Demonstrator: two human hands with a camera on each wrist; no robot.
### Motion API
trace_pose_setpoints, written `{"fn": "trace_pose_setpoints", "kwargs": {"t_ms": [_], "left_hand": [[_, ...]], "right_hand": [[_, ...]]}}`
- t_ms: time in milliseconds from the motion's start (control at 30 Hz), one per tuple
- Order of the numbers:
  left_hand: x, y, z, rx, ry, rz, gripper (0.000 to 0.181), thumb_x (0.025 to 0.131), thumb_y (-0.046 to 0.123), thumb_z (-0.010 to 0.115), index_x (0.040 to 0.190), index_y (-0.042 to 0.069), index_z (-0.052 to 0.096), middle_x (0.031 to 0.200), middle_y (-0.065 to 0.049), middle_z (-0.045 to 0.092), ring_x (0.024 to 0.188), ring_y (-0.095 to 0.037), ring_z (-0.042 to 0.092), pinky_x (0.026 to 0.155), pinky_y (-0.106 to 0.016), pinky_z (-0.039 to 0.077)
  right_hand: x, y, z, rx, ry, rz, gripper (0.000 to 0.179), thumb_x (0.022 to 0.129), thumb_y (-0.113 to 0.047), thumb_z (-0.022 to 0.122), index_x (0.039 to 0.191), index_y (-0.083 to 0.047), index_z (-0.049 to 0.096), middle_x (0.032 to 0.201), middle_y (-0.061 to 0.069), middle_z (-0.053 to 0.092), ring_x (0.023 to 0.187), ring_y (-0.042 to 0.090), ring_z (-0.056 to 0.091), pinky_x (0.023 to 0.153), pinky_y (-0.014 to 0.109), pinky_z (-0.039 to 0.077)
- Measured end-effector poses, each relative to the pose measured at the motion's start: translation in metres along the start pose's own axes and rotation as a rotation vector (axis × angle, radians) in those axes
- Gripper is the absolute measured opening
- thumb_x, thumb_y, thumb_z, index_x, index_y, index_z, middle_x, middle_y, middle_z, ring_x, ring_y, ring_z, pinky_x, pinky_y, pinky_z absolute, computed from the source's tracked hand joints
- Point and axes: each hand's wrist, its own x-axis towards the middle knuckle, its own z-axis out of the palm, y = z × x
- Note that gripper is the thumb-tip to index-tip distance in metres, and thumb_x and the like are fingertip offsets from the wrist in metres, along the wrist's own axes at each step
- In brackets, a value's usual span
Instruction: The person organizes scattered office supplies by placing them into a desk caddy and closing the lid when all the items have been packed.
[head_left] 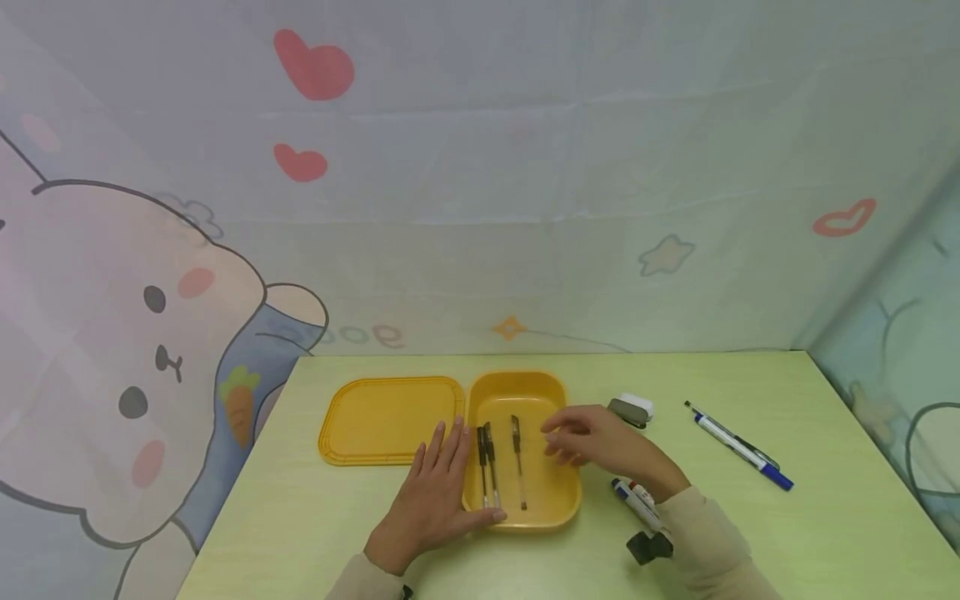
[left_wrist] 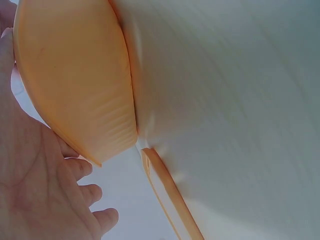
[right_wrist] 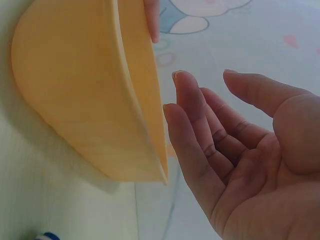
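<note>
A yellow plastic box (head_left: pixel 551 492) holds three slim pens with dark ends: one pen (head_left: pixel 482 467) and another (head_left: pixel 491 462) lie close together at the left, and a third pen (head_left: pixel 519 462) lies near the middle. My left hand (head_left: pixel 433 504) rests along the box's left rim, fingers extended and thumb at the near left corner. In the left wrist view, that palm (left_wrist: pixel 40 175) is against the rim. Above the box's right side hovers my right hand (head_left: pixel 603 437), loosely bent. The right wrist view shows nothing between its fingers (right_wrist: pixel 187 95).
A flat yellow lid (head_left: pixel 393 421) lies left of the box. To the right are a grey and white object (head_left: pixel 630 411), a blue-capped marker (head_left: pixel 742 450) beside a slim pen, and markers (head_left: pixel 637 504) partly under my right forearm. A printed cloth hangs behind the table.
</note>
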Motion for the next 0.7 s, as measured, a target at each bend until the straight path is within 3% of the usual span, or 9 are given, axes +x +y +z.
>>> {"fn": "trace_pose_setpoints", "kwargs": {"t_ms": [167,467,700], "left_hand": [[0.0,0.0,0.0,0.005,-0.003,0.0,0.117,0.087,0.078,0.056,0.164,0.009,0.002,0.171,-0.012,0.005,0.157,-0.034,-0.001,0.122,-0.062,0.015],[0.0,-0.001,0.0,0.0,-0.001,0.006,0.116,0.087,0.079,0.054,0.164,0.01,0.002,0.172,-0.011,0.004,0.157,-0.033,-0.001,0.122,-0.061,0.015],[0.0,0.0,0.0,-0.009,-0.008,-0.002,0.116,0.086,0.078,0.056,0.164,0.011,0.001,0.172,-0.01,0.003,0.157,-0.033,-0.002,0.123,-0.061,0.014]], "right_hand": [[-0.014,0.002,-0.011,0.035,0.014,-0.009,0.034,0.106,-0.026,0.057,0.131,-0.005,0.064,0.113,0.017,0.072,0.098,0.032,0.071,0.084,0.043,0.06],[-0.033,0.009,-0.029,0.094,0.072,0.017,0.039,0.106,-0.027,0.056,0.133,0.0,0.06,0.114,0.019,0.072,0.102,0.047,0.067,0.084,0.042,0.061],[-0.047,0.019,-0.042,0.125,0.089,0.01,0.041,0.107,-0.029,0.054,0.135,0.0,0.059,0.115,0.023,0.07,0.099,0.046,0.069,0.084,0.048,0.06]]}}
